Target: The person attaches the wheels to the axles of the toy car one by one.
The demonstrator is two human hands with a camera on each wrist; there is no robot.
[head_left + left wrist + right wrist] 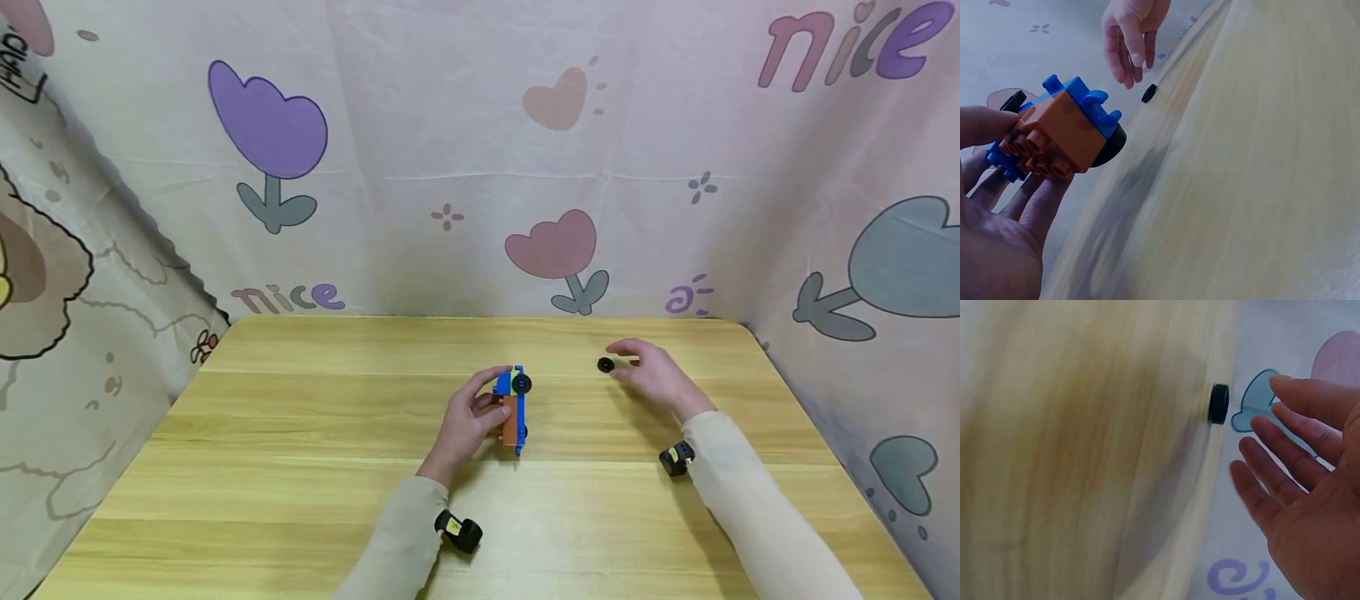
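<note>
A toy truck (511,421) of blue and orange building-block parts is gripped in my left hand (467,425), raised above the table. In the left wrist view, thumb and fingers pinch the truck (1072,128) from both sides, its orange studs turned toward the palm. Black wheels (521,383) show on its blue base. At the right, a loose black wheel (605,365) rests on the table, with my right hand (654,371) just beside it. The right wrist view shows this hand (1310,469) with fingers spread and nothing held, apart from the wheel (1219,404).
The wooden table (300,467) has its far edge against a printed cloth backdrop (420,125), and more cloth hangs at both sides. A small black camera (459,532) is strapped to the left wrist, another camera (677,458) to the right.
</note>
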